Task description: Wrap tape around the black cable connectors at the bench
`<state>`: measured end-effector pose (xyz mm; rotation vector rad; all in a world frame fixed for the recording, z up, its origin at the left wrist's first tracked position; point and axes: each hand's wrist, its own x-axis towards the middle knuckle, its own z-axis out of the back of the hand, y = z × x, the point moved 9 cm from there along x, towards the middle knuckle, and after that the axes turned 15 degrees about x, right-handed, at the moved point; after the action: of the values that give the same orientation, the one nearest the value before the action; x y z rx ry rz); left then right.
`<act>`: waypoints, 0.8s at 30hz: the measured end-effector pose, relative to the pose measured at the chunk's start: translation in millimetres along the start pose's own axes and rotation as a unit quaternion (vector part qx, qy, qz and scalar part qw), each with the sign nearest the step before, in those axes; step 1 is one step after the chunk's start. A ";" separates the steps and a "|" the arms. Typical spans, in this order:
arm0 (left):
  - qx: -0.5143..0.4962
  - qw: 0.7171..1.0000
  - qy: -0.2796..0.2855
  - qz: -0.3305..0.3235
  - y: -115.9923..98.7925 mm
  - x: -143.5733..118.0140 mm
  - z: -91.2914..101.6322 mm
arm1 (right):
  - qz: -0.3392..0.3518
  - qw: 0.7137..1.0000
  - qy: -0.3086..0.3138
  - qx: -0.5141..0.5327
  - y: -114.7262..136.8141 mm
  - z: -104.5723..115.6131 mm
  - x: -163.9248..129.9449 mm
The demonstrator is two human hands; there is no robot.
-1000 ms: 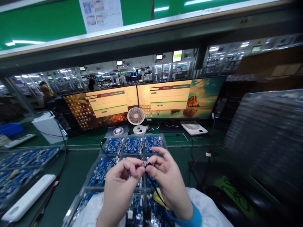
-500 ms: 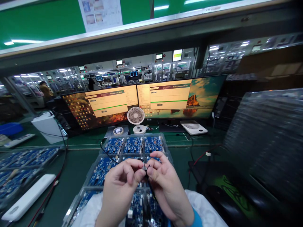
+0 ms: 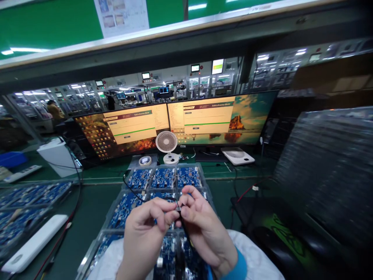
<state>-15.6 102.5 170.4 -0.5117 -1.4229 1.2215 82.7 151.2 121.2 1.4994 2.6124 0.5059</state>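
Note:
My left hand (image 3: 147, 229) and my right hand (image 3: 208, 231) meet in the middle, both closed in a pinch. Between their fingertips is a small cable connector (image 3: 178, 209), its details partly covered by the fingers. One thin black cable (image 3: 134, 191) reaches my left fingers from the left; a thicker black cable (image 3: 180, 252) hangs down between my hands. Below them lies a clear plastic tray (image 3: 112, 232) whose compartments hold blue circuit boards (image 3: 163, 177). My hands and sleeves hide part of the nearer boards.
Two monitors (image 3: 128, 126) stand behind a small white fan (image 3: 166, 142). To the left are another tray of boards (image 3: 35, 196) and a long white device (image 3: 36, 243). Stacked clear trays (image 3: 314, 163) rise at the right, near a dark mouse pad (image 3: 247, 210) and black mouse (image 3: 271, 241).
Both hands keep their pinch on the connector and shift very slightly. My right fingers curl a little closer to it. The whole view drifts a few pixels.

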 end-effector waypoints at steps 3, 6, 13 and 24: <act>0.016 1.000 0.002 0.004 -0.1 1.0 0.4 | -0.002 1.000 0.000 -0.002 -1.4 0.6 0.3; 0.032 0.999 0.003 -0.004 -1.6 2.1 1.6 | 0.000 1.000 -0.006 0.000 -3.8 2.1 0.8; 0.004 1.000 0.021 0.008 -0.3 1.4 -1.1 | -0.005 1.000 -0.007 0.000 -4.7 3.7 -0.6; -0.034 0.999 -0.037 0.020 5.7 0.7 10.5 | -0.008 1.000 0.000 0.001 -4.1 -4.7 -3.4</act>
<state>-27.1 101.1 167.5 -0.5499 -1.5277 1.2385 80.0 145.3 124.0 1.4772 2.6231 0.5019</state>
